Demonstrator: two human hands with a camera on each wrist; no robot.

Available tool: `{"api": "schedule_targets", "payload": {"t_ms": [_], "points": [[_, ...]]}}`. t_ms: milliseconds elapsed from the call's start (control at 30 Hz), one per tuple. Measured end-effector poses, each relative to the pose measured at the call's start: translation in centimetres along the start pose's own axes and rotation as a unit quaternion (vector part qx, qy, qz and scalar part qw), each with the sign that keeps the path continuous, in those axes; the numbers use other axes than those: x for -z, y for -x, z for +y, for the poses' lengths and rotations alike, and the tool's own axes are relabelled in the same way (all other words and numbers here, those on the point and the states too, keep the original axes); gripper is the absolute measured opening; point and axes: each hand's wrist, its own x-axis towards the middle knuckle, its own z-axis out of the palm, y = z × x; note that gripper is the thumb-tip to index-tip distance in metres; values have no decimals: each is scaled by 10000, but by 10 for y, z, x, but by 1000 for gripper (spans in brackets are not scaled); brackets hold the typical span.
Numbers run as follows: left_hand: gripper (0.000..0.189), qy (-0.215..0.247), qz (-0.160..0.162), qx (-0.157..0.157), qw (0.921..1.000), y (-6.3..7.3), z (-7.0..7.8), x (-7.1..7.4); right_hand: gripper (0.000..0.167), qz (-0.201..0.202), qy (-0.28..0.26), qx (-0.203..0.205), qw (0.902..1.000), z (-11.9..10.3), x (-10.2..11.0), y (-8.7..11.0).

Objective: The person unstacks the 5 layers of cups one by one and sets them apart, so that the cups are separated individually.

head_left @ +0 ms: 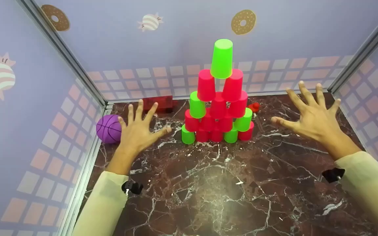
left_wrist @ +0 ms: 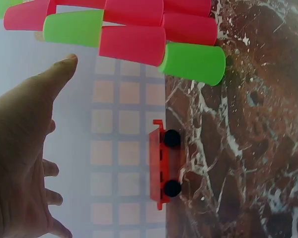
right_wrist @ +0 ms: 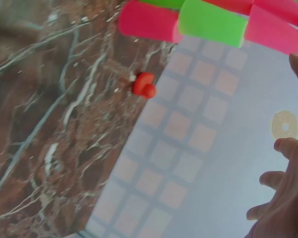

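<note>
A: Report the position of the cups.

B: Fifteen cups [head_left: 218, 106], red and green, stand inverted in a five-tier stack at 12 o'clock on the counter [head_left: 208, 193], near the rear wall [head_left: 182, 42]. One green cup tops it.

A: Left hand?

B: The left hand [head_left: 136, 133] is at the stack's 8 o'clock, apart from it. Fingers released: straight and spread. The ball [head_left: 107, 128], purple, is at this hand's 9 o'clock; the little finger overlaps its edge in the head view, and contact cannot be determined. A red wagon [left_wrist: 156, 163] with black wheels is at the hand's 1 o'clock, beside the wall.

A: Right hand?

B: The right hand [head_left: 317, 120] is at the stack's 3 o'clock, also apart from it. Fingers released, fanned out. A small red piece [right_wrist: 143, 85] lies between hand and stack, nearer the stack.
</note>
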Motion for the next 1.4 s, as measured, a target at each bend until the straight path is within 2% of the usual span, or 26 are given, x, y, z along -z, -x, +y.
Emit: {"api": "schedule_targets", "payload": {"t_ms": [233, 400, 633, 800, 900, 1067, 1233, 1400], "points": [[114, 428, -242, -190, 9986, -8, 4, -34, 107, 120, -243, 325, 9991, -34, 9, -22], [121, 897, -391, -338, 9946, -12, 5, -60, 104, 485, -526, 679, 9951, -63, 21, -38], [121, 1470, -563, -386, 9868, -20, 13, -90, 99, 1021, -1050, 1223, 9816, -110, 38, -59], [118, 1817, -664, -522, 9797, -31, 25, -109, 95, 1137, -1611, 1164, 9734, -134, 51, -66], [116, 1982, -713, -545, 9761, -36, 32, -120, 94, 1373, -1994, 1198, 9628, -144, 56, -71], [109, 2215, -517, -471, 9727, -45, 39, -134, 93, 1671, -2469, 1260, 9462, -156, 61, -79], [96, 2385, -232, -514, 9695, -50, 41, -142, 93, 1730, -2648, 1128, 9419, -168, 62, -87], [82, 2445, -56, -437, 9687, -53, 43, -149, 91, 1880, -2787, 1240, 9336, -176, 61, -91]]}}
